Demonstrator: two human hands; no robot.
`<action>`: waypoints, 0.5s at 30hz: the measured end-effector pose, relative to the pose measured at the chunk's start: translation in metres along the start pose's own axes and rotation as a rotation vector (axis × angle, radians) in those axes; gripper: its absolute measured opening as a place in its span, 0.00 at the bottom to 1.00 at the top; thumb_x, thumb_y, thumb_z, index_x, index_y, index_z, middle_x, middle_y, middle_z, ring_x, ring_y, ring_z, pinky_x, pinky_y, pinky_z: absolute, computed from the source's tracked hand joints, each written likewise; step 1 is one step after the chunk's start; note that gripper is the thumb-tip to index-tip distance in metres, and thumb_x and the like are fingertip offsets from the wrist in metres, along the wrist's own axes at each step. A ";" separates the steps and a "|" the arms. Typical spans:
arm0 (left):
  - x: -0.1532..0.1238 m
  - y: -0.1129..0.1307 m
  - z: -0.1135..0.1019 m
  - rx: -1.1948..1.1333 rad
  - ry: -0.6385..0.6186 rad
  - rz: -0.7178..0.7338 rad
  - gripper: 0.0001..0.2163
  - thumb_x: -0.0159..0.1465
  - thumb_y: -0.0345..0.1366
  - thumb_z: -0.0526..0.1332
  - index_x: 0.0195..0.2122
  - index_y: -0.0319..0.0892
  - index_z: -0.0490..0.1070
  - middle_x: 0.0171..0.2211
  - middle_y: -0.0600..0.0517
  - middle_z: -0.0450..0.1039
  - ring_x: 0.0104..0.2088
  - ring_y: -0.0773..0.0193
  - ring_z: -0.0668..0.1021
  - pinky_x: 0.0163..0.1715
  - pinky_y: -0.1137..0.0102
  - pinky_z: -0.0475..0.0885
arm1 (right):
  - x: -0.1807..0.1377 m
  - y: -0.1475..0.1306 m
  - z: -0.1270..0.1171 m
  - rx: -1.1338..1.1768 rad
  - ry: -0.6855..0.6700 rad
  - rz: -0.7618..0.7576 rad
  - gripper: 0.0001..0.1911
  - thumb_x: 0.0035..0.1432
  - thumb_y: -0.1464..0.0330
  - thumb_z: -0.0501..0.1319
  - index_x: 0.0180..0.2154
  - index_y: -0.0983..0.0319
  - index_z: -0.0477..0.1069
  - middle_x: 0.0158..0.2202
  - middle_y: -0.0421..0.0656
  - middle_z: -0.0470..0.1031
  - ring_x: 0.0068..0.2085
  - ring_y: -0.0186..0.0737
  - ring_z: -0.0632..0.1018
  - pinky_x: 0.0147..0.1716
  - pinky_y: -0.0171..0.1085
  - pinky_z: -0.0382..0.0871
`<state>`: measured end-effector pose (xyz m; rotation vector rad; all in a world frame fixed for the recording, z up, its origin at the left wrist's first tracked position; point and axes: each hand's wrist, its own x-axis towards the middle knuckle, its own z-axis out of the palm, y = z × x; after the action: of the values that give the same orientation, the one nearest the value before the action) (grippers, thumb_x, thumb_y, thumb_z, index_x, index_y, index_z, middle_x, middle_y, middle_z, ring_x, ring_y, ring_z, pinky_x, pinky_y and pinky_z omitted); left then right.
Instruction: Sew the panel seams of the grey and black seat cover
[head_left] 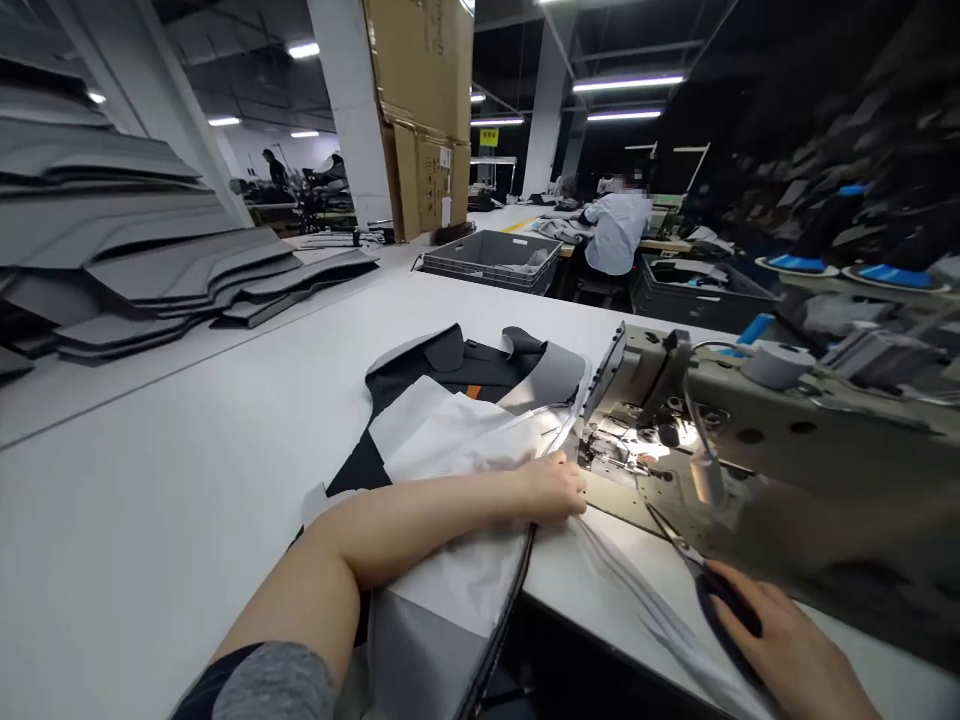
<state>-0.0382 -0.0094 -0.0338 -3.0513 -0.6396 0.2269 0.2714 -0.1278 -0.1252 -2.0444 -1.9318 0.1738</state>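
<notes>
My left hand (551,488) is closed on the edge of a grey, white and black fabric piece (457,430), just left of the sewing machine's needle area. My left forearm lies across the fabric, which hangs over the table's front edge. In my right hand (799,645) are scissors (684,548) with black handles, their blades pointing up and left over the machine's bed plate. A pale strip (637,590) runs from near my left hand down toward the right hand. The sewing machine (780,450) stands at the right, its lamp lit.
Stacked grey panels (187,250) stand on the white table (187,470) at the left. Beyond it are a grey crate (487,250) and tall cardboard boxes (427,120). A person in a light shirt (619,230) sits farther back. A thread cone (778,363) rests by the machine.
</notes>
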 end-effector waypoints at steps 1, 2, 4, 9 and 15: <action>-0.002 -0.004 0.004 -0.028 0.083 -0.030 0.03 0.62 0.33 0.60 0.33 0.44 0.73 0.44 0.50 0.72 0.47 0.58 0.70 0.46 0.62 0.61 | -0.002 -0.001 -0.001 -0.024 -0.016 -0.015 0.27 0.53 0.50 0.49 0.49 0.54 0.71 0.44 0.44 0.75 0.40 0.49 0.78 0.32 0.43 0.73; -0.006 -0.009 0.007 -0.077 0.199 -0.082 0.04 0.63 0.34 0.60 0.34 0.44 0.73 0.46 0.51 0.71 0.48 0.58 0.69 0.47 0.62 0.60 | -0.004 -0.004 -0.002 -0.039 -0.035 -0.038 0.27 0.54 0.50 0.50 0.50 0.53 0.70 0.45 0.44 0.75 0.40 0.49 0.78 0.32 0.43 0.74; -0.015 -0.017 0.011 -0.224 0.487 -0.207 0.04 0.63 0.37 0.62 0.33 0.44 0.73 0.46 0.52 0.71 0.49 0.59 0.69 0.49 0.63 0.59 | -0.001 -0.015 -0.006 -0.024 -0.088 -0.122 0.27 0.54 0.54 0.51 0.54 0.53 0.68 0.47 0.44 0.75 0.42 0.50 0.78 0.34 0.42 0.75; -0.032 -0.027 0.011 -0.512 0.887 -0.229 0.05 0.56 0.38 0.69 0.27 0.46 0.75 0.49 0.53 0.70 0.52 0.58 0.66 0.54 0.64 0.55 | 0.030 -0.074 -0.013 0.210 -0.323 -0.313 0.29 0.53 0.63 0.56 0.58 0.57 0.64 0.53 0.43 0.71 0.50 0.48 0.74 0.47 0.38 0.70; -0.038 -0.030 0.012 -0.623 0.927 -0.202 0.05 0.56 0.39 0.69 0.28 0.47 0.76 0.53 0.56 0.66 0.57 0.57 0.62 0.56 0.62 0.52 | 0.054 -0.107 0.009 0.221 -0.270 -0.496 0.27 0.57 0.61 0.56 0.58 0.59 0.61 0.47 0.50 0.73 0.47 0.50 0.75 0.45 0.43 0.70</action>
<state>-0.0865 0.0025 -0.0386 -2.9944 -1.0143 -1.5320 0.1708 -0.0693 -0.0934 -1.4094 -2.3910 0.5369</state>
